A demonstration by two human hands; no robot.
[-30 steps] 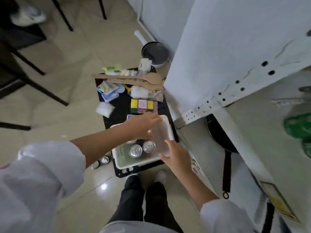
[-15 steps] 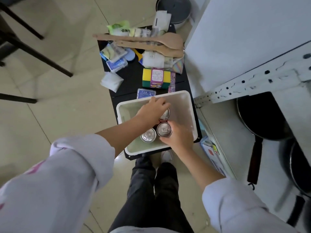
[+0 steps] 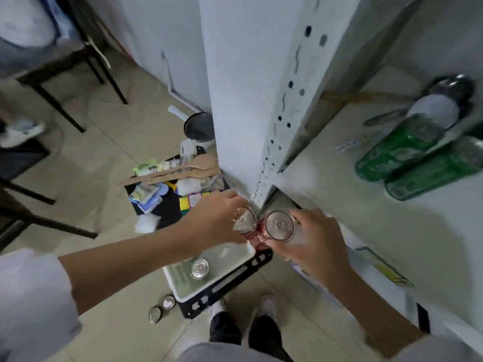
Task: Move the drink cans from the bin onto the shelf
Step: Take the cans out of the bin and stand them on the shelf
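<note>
Shelf [image 3: 366, 218] ahead, both hands [image 3: 219, 220] w/ cans [image 3: 279, 226]

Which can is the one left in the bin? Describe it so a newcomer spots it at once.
Start at the white bin on the floor by the person's feet, below the shelf. One silver-topped can stands upright inside it, alone. The two held cans are lifted above the bin, and two smaller cans sit outside on the floor.
</note>
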